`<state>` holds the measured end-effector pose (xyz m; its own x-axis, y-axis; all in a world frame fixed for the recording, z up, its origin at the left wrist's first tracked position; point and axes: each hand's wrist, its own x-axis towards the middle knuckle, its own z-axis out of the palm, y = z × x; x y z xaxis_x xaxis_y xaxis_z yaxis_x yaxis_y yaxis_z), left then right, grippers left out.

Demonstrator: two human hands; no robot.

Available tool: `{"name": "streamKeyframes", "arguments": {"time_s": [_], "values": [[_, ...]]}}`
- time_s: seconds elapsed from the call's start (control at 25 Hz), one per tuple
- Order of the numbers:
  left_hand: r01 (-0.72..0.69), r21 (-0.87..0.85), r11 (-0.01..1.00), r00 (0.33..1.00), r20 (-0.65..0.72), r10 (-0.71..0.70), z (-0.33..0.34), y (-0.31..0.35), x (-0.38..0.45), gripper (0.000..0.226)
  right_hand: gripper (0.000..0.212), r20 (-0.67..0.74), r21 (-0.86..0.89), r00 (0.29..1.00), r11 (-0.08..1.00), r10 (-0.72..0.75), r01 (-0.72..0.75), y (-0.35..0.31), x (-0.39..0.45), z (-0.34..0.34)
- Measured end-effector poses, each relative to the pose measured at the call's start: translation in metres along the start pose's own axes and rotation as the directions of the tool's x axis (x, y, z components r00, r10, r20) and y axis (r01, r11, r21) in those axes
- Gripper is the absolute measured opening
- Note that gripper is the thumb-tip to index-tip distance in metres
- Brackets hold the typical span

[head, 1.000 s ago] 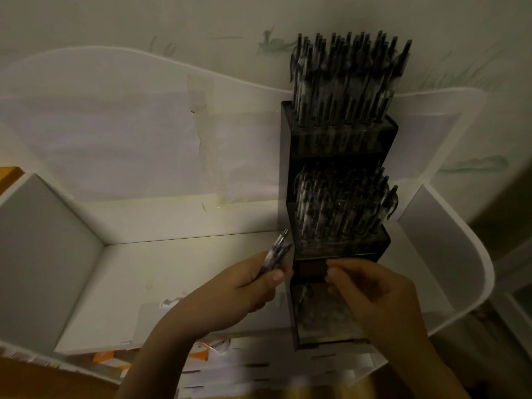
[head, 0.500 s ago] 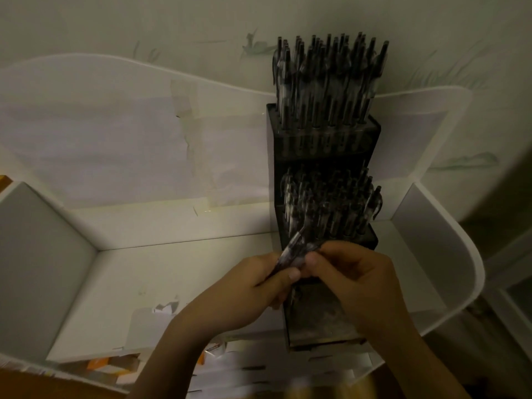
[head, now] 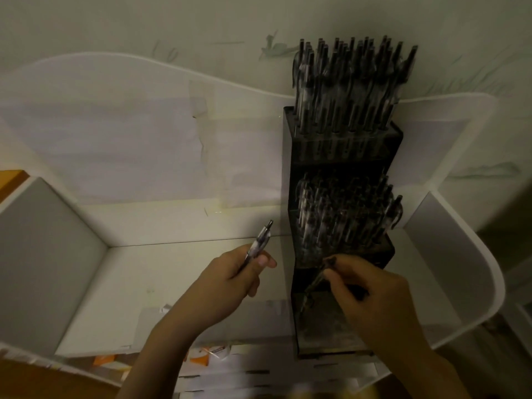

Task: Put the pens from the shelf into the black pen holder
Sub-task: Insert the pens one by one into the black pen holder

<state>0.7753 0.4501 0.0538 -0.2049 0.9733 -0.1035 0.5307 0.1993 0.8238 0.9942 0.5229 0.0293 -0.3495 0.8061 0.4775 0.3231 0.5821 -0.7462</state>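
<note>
A tall black tiered pen holder (head: 290, 180) stands on the white shelf (head: 178, 269), right of centre. Its top and middle tiers are packed with many dark pens (head: 348, 84). My left hand (head: 230, 280) grips one clear-barrelled pen (head: 259, 243), tip end pointing up and right, just left of the holder. My right hand (head: 371, 292) pinches another pen (head: 319, 276) and holds it slanted over the holder's lowest tier, whose slots look mostly bare.
The shelf has a curved white back panel (head: 115, 90) and side walls at left (head: 49, 254) and right (head: 449, 246). Taped paper covers the back. Orange and white boxes (head: 207, 355) lie below the shelf's front edge.
My right hand took a pen from the left hand's bundle and carried it right, down to the lowest tier. My left hand drew back left with the remaining pen.
</note>
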Motion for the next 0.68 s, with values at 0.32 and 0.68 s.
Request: {"name": "streamKeyframes", "arguments": {"time_s": [0.32,0.68], "values": [[0.027,-0.078,0.997,0.999,0.031,-0.025,0.002,-0.004,0.003,0.025,0.018,0.053,-0.047,0.999,0.999,-0.002,0.004,0.007,-0.002,0.007],[0.038,-0.041,0.998,0.997,0.066,-0.036,0.002,-0.001,0.002,0.021,0.010,0.154,-0.202,0.987,0.976,-0.045,0.077,0.016,-0.006,0.019]]}}
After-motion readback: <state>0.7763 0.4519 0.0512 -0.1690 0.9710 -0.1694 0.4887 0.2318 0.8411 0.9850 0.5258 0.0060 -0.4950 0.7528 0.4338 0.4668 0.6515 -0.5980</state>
